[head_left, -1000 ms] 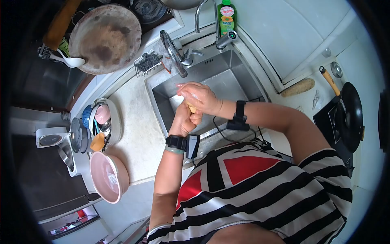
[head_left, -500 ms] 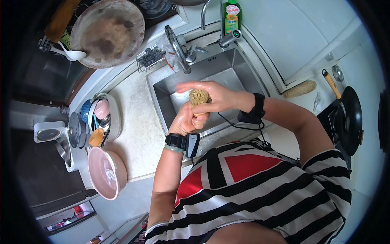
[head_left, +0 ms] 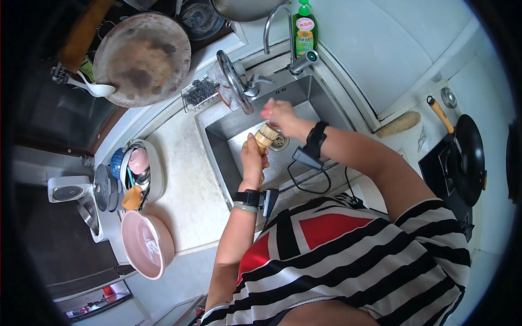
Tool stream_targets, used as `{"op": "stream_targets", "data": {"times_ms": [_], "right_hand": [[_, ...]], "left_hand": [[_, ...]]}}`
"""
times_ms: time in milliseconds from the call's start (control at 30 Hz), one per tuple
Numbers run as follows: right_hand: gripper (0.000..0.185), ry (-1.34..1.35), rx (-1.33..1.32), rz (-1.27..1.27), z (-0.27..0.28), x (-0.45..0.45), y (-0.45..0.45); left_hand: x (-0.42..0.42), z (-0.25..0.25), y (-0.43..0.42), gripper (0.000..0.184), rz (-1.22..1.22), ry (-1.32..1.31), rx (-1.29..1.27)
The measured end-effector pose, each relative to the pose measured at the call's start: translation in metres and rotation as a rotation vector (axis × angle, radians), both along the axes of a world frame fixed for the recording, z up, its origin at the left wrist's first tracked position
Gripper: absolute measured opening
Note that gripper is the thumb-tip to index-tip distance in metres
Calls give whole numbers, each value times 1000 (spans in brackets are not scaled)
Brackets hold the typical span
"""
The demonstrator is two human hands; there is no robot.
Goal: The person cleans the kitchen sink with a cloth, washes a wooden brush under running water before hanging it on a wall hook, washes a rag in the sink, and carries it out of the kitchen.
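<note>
Over the steel sink (head_left: pixel 229 175), my left hand (head_left: pixel 253 161) is wrapped round the handle of a round wooden brush (head_left: pixel 266 136), its pale bristles tilted up and to the right. My right hand (head_left: pixel 281 116) is above the sink, just past the brush and apart from it; its fingers are blurred and whether they are spread or closed is unclear. The drain (head_left: pixel 280 142) shows beside the brush head. A curved faucet (head_left: pixel 231 81) stands at the sink's back left corner.
Behind the sink are a green soap bottle (head_left: pixel 305 32) and a wire rack (head_left: pixel 199 93) with a scourer. Bowls in a white basket (head_left: pixel 156 173) and a pink basin (head_left: pixel 128 239) are at the left. A black pan (head_left: pixel 471 152) and loofah (head_left: pixel 398 124) lie right.
My right hand has come off the brush and moved up and away towards the back of the sink. The brush in my left hand now tilts to the right, its head in view.
</note>
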State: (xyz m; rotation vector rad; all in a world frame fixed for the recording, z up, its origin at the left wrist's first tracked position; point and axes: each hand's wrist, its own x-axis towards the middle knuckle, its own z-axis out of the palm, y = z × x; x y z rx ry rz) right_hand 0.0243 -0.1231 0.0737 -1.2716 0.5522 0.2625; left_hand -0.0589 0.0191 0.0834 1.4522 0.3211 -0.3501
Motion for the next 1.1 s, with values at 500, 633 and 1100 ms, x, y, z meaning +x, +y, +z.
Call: {"op": "stream_targets", "data": {"times_ms": [500,633,1100], "right_hand": [[28,41,-203,114,-48,136,-46],[29,-52,-166,110,-37,128,-41],[37,40,17,430,-75,7,20]], "left_hand": [[21,1,8,39,96,69,-154],[22,0,4,39,91,83,-184],[14,-46,-8,29,-20,-508,488]]}}
